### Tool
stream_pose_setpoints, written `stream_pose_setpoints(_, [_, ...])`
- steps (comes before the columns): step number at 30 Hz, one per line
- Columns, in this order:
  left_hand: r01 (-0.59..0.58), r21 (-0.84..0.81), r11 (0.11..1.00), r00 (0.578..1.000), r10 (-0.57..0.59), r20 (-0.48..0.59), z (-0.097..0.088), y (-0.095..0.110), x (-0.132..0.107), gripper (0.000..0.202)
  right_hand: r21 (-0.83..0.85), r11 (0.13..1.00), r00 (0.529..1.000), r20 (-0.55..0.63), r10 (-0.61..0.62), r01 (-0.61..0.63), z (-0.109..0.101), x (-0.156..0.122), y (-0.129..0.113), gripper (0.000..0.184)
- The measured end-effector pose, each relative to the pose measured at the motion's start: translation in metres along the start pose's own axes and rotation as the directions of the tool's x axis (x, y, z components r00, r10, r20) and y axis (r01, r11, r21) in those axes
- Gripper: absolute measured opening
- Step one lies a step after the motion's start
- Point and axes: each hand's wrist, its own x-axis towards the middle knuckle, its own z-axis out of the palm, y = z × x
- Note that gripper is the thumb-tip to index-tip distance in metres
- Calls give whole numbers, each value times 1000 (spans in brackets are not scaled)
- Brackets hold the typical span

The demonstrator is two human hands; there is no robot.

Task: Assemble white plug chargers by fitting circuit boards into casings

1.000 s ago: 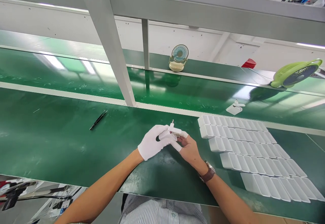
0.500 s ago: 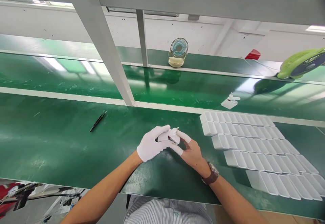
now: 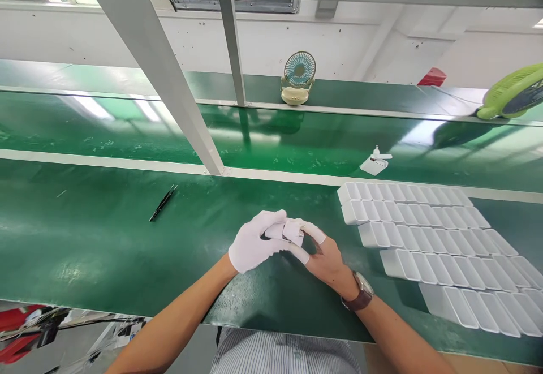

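Observation:
My left hand (image 3: 251, 244), in a white glove, and my right hand (image 3: 326, 259), bare with white finger cots and a brown wristwatch, meet over the green table (image 3: 106, 244). Together they grip a small white plastic part (image 3: 291, 230), fingers pinched round it just above the surface. To the right lie several rows of white plastic housings (image 3: 424, 238), laid side by side in slanted lines. Black tweezers (image 3: 163, 202) lie on the table to the left of my hands.
A single small white part (image 3: 375, 162) sits on the glossy green conveyor strip (image 3: 297, 142) behind the table. A beige-and-teal desk fan (image 3: 298, 77) stands on the far ledge, a lime-green fan (image 3: 513, 91) at the right. A slanted grey frame post (image 3: 169, 97) rises left of centre.
The white part has been turned over in my fingers: its metal pin pointed up before, now it is hidden. The view has tilted slightly; both hands stay in place.

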Motion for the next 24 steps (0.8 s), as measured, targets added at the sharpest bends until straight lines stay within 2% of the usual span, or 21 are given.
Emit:
stream_pose_setpoints(4, [-104, 130, 986, 993, 111, -48, 1, 1, 1, 67, -4, 999, 998, 55, -31, 32, 0, 1, 0, 54])
stream_pose_setpoints(7, [-165, 200, 966, 983, 176, -42, 0, 1, 2, 69, -11, 998, 997, 46, -56, 56, 1, 1, 0, 50])
stream_pose_setpoints(11, [-181, 224, 958, 981, 192, -29, 0, 1, 2, 68, 9, 997, 996, 54, -77, 77, 3, 1, 1, 49])
stream_pose_setpoints(13, [-164, 201, 966, 985, 172, -24, 0, 2, 2, 71, 139, 990, 999, 26, -23, 20, 6, 2, 2, 45])
stream_pose_setpoints(15, [-120, 178, 977, 992, 125, -15, 0, 6, 2, 78, 365, 926, 995, -3, 101, -93, 10, 5, 2, 41])
stream_pose_setpoints(18, [-74, 193, 978, 997, 76, -3, -1, 11, 3, 89, 641, 720, 958, 87, 275, -265, 13, 11, 0, 48])
stream_pose_setpoints(21, [-72, 195, 978, 997, 75, -8, 0, 13, 4, 91, 728, 592, 930, 183, 320, -347, 13, 15, -3, 53])
stream_pose_setpoints(24, [-71, 178, 982, 997, 77, -24, 2, 11, 5, 91, 746, 558, 921, 200, 334, -365, 11, 15, -4, 50])
